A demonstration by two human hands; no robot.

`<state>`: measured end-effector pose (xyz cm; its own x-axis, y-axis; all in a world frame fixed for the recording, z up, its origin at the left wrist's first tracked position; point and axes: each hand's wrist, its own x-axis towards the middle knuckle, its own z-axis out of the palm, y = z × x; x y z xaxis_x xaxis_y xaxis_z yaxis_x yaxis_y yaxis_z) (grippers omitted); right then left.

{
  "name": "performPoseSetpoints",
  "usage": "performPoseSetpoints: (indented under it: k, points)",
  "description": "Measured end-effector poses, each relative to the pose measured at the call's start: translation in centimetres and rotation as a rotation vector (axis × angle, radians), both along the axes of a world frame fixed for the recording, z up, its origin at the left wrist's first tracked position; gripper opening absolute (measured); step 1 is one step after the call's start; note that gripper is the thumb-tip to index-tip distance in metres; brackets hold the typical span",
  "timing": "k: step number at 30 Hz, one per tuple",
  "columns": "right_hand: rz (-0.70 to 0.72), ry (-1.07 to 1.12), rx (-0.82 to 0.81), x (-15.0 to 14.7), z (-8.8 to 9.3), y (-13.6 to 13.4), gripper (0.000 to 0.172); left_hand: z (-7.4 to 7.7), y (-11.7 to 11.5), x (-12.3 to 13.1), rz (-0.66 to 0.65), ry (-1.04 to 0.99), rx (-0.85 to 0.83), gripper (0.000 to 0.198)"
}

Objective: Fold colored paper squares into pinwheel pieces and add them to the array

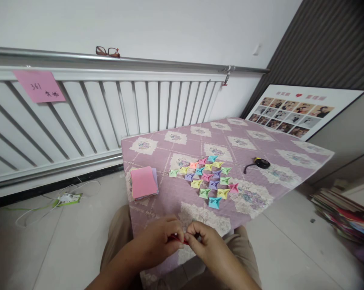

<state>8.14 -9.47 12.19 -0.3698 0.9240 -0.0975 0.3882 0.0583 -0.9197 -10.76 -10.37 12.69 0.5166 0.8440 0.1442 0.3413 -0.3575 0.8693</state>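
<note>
Both my hands meet over the near edge of the table. My left hand (162, 237) pinches a small piece of folded red paper (185, 242), mostly hidden by fingers. My right hand (205, 240) grips the same paper from the other side, fingertips touching those of the left. Just beyond them lie several small folded paper pieces (214, 202) in blue, green, yellow, purple and pink, set out in slanting rows. To the left rests a stack of square paper (144, 182), pink on top with purple showing beneath.
A black tape measure (262, 162) with a strap lies on the right of the flowered tablecloth (197, 147). A white radiator (91, 117) runs behind, with glasses (108, 51) on its pipe. A photo board (309, 106) leans at the far right; a power strip (67, 199) lies on the floor.
</note>
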Motion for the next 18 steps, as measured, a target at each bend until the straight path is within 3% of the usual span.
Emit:
performPoseSetpoints:
  k: [3,10,14,18]
  points:
    - [-0.009,-0.016,0.080,-0.1,0.3,-0.2,0.023,-0.5,0.1,0.2,0.085,-0.020,-0.032,0.010]
    - [-0.047,0.068,-0.024,0.1,0.1,-0.5,0.018,-1.3,0.2,0.7,0.286,-0.051,-0.180,0.003]
    - [-0.104,0.058,0.024,0.0,-0.2,-0.4,0.018,-1.6,0.0,1.1,0.353,-0.144,-0.283,0.004]
    - [-0.080,0.018,0.094,0.1,0.0,-0.4,0.020,-1.9,-0.1,1.4,0.336,-0.306,-0.405,0.023]
